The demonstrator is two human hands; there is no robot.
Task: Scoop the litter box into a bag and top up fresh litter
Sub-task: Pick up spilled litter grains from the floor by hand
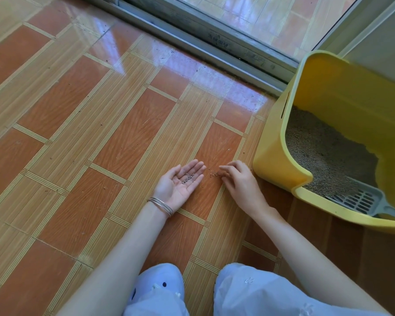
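Left hand (180, 184) cupping granules (188, 178), right hand (240, 181) fingertips-down, yellow litter box (270, 153) (grey-filled)

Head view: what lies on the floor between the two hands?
A few small loose litter granules lie on the glossy orange tiled floor between the palm-up left hand and the right hand, in the head view.
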